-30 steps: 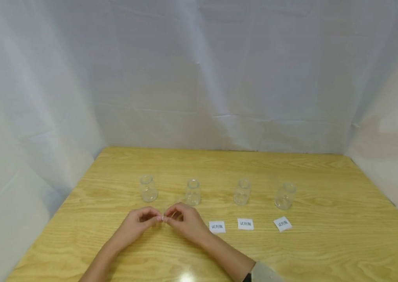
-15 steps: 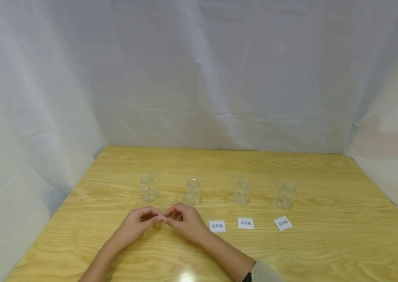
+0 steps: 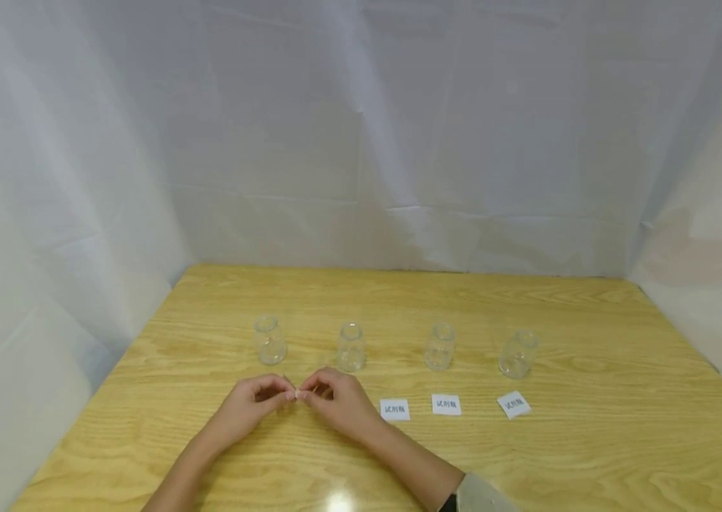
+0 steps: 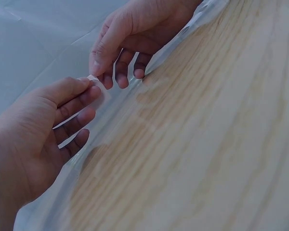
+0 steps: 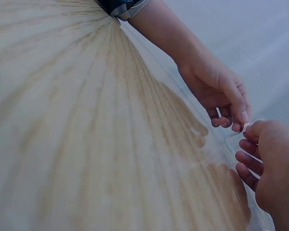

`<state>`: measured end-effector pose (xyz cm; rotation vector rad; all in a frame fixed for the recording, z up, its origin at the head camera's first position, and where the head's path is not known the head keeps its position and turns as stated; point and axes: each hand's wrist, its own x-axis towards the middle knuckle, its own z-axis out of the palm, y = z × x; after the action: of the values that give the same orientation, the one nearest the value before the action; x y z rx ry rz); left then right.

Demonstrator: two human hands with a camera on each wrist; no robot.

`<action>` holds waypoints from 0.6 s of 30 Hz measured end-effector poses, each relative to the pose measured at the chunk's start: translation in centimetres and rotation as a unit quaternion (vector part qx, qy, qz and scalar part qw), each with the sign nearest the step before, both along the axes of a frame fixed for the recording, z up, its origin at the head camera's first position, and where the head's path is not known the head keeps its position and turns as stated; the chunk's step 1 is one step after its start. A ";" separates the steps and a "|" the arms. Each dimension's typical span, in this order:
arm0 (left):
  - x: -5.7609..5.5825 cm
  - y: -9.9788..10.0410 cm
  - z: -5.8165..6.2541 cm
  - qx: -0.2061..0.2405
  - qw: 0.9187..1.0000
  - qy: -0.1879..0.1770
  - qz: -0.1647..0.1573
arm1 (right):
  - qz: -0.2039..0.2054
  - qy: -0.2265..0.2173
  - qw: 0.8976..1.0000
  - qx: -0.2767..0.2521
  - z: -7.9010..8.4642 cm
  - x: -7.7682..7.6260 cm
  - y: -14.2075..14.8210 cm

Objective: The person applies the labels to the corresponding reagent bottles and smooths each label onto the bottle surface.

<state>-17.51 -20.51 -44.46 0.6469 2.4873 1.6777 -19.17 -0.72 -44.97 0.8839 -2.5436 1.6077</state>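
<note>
In the head view my left hand [image 3: 242,411] and right hand [image 3: 343,409] meet fingertip to fingertip over the table, left of centre. Between them is a small white paper label [image 4: 104,97], each hand pinching it with thumb and index finger. The fingertips cover much of it, and its face does not show. In the left wrist view the other fingers of both hands are bent and apart. Just beyond the hands stand a clear glass bottle [image 3: 270,343] on the left and another glass bottle [image 3: 351,348] behind the right hand.
Two more glass bottles, a middle one [image 3: 440,348] and a far right one [image 3: 517,355], continue the row. White labels with handwriting lie in front: a left label [image 3: 395,409], a middle label [image 3: 446,404] and a tilted label [image 3: 514,404]. White sheeting [image 3: 361,142] surrounds the wooden table [image 3: 559,455].
Both hands stay in place, with only slight fingertip movement at the paper label. The bottles and other labels have not moved on the table.
</note>
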 end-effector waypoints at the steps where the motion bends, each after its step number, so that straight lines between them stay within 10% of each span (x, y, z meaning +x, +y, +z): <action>1: 0.0 0.0 0.0 0.001 1.000 -0.001 -0.002 | 0.000 0.001 1.000 0.000 0.0 0.0 0.0; 18: 0.2 0.1 0.3 0.033 0.999 -0.002 -0.003 | -0.015 0.002 1.000 -0.024 0.0 -0.2 0.1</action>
<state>-17.33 -20.39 -44.21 0.6560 2.4324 1.7647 -19.37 -0.57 -44.94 0.8412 -2.4907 1.6500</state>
